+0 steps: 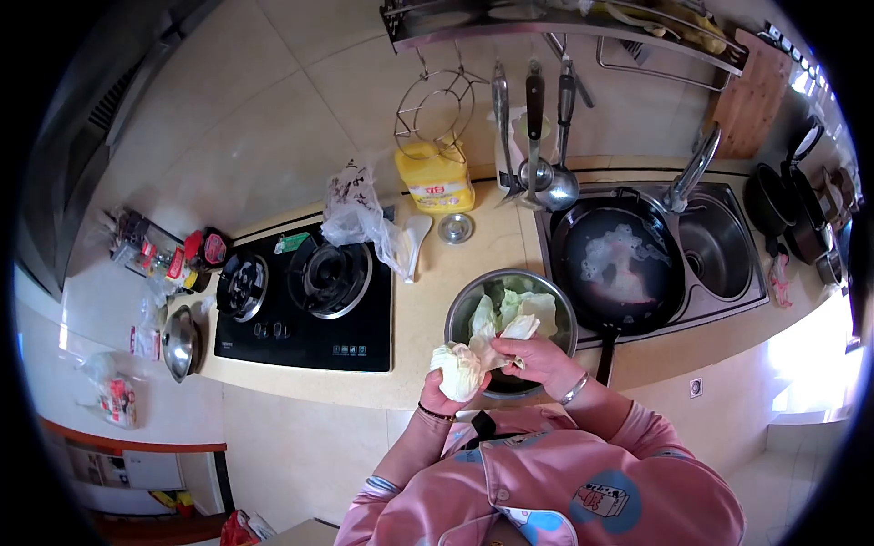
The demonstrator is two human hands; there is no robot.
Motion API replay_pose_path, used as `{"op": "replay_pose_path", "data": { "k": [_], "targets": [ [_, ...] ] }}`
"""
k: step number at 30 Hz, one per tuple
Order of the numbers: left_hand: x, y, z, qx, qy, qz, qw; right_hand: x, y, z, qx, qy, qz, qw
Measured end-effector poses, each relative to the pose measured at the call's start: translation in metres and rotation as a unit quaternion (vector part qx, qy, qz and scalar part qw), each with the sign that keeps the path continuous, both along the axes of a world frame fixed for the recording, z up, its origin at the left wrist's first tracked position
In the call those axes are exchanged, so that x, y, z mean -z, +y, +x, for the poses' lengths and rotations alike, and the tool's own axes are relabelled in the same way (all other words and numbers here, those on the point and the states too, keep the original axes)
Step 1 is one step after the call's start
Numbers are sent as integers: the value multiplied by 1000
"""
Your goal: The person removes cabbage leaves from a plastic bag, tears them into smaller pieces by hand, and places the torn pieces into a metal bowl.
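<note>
Clasping a cabbage (459, 371), the left hand (441, 397) works beside the right hand (539, 359) — fingers pinched on a leaf (482, 348) — with a bowl (465, 296) of leaves (541, 310) just past their grip.

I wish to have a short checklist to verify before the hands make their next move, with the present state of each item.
1. Left hand grips the cabbage: ok.
2. Right hand holds a leaf: ok.
3. Leaf fully off the cabbage: cannot tell.
4. Bowl below the hands: ok.
5. Pan empty: not ok, whitish liquid inside.
6. Stove off: cannot tell, no flame visible.
</note>
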State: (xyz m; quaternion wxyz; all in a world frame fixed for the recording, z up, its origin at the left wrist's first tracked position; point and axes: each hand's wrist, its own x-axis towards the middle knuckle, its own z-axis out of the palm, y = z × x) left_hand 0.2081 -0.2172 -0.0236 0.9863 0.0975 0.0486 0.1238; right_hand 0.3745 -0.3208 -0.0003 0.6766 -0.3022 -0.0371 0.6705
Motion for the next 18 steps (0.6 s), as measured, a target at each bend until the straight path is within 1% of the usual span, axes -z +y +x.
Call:
{"op": "replay_pose_path", "data": {
  "k": [1, 2, 4, 5, 6, 7, 8, 9, 10, 11, 12, 14, 16, 17, 18],
  "targets": [
    [-1, -3, 2, -24, 38, 14, 999, 3, 1, 1, 0, 0, 0, 1000],
    [2, -3, 4, -26, 39, 14, 999, 6, 2, 0, -7, 3, 5, 1000],
    [9, 1, 7, 27, -36, 59, 997, 7, 3, 0, -15, 9, 12, 1000],
    [-2, -2, 7, -12, 22, 63, 998, 2, 3, 3, -17, -51, 19, 998],
    [-5, 0, 7, -13, 23, 62, 998, -4, 1, 6, -19, -110, 25, 993],
    [-7, 2, 6, 12, 27, 48, 998, -12, 2, 11, -43, -179, 43, 982],
    [-9, 5, 6, 37, 28, 35, 998, -13, 4, 16, -43, -179, 42, 982],
    [-12, 8, 7, 37, 27, 35, 998, -14, 6, 21, -59, -239, 62, 967],
    [-16, 11, 6, 82, 5, 68, 994, -15, 10, 27, -76, -297, 83, 948],
    [-19, 15, 4, 127, -16, 103, 986, -15, 13, 40, -17, -314, 13, 949],
    [-14, 22, -2, 155, -66, 126, 978, -15, 14, 55, 43, -327, -56, 943],
    [-14, 28, -10, 61, -8, 248, 967, -21, 9, 80, 112, -458, -129, 872],
    [-22, 29, -12, 23, 113, 215, 970, -24, 9, 72, 133, -488, -135, 852],
    [-15, 33, -11, 17, 125, 159, 979, -19, 8, 67, 70, -528, -142, 834],
    [-9, 35, -7, 26, 108, 185, 976, -14, 7, 61, 7, -567, -146, 811]
  ]
}}
